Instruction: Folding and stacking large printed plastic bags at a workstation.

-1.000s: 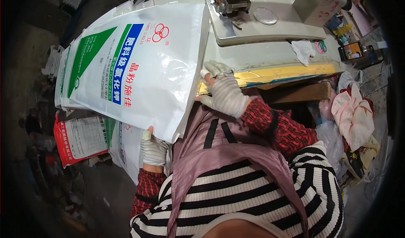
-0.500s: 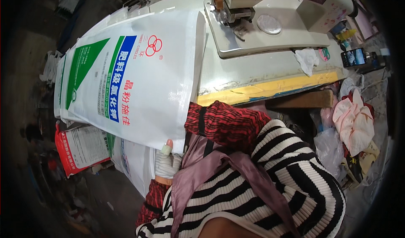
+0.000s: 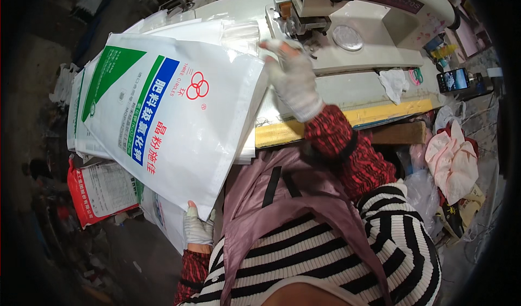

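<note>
A white woven sack (image 3: 217,137) with green and blue print and red rings lies slanted over a pile of sacks on the left. My left hand (image 3: 198,228), in a pale glove with a bare thumb tip, pinches its near corner; the other fingers are hidden beneath. My right hand (image 3: 296,83), gloved and slightly blurred, is raised beside the sack's far right corner, in front of the sewing machine (image 3: 374,34). Its fingers are apart and nothing shows in them. Whether it touches the sack's edge is unclear.
The white machine table (image 3: 347,91) has a yellow front edge (image 3: 347,121). A white cloth (image 3: 394,84) and a phone (image 3: 453,80) are on the right. Below them hang a pink cloth (image 3: 451,162) and plastic bags. A red and white bag (image 3: 103,192) lies lower left.
My right hand has come out from under the sack and risen toward the machine. The sack has turned and slid down leftward with my left hand, uncovering white sacks behind it.
</note>
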A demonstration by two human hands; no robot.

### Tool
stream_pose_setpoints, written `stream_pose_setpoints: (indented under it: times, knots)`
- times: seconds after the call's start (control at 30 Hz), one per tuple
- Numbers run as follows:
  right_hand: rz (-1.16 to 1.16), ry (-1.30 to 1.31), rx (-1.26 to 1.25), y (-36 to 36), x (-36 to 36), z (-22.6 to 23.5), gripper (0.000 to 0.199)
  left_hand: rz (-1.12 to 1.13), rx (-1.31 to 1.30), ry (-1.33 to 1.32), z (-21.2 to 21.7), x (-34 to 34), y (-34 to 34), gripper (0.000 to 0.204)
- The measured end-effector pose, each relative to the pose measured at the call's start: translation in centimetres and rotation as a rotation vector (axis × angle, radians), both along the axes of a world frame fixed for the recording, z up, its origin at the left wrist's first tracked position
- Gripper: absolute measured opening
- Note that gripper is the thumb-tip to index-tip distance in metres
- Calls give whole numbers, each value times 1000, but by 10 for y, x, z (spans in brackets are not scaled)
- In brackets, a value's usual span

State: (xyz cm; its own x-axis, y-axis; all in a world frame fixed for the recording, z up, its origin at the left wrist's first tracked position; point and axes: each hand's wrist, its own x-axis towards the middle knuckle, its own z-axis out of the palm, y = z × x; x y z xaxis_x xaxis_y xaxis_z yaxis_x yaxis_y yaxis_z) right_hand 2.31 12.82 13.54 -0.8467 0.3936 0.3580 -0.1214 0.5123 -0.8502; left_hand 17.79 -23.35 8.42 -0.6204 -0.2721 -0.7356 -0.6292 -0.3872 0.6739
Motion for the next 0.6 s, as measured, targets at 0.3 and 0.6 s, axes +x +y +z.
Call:
stream_pose_setpoints:
  times: [0.3,0.6]
  knots:
    - [300,-627,228,-10,-34,-47,33,93,-29,28,-9,31,-17,48]
    - [203,-485,441,-11,3,-42,39,125,-19,90,-13,36,-27,53]
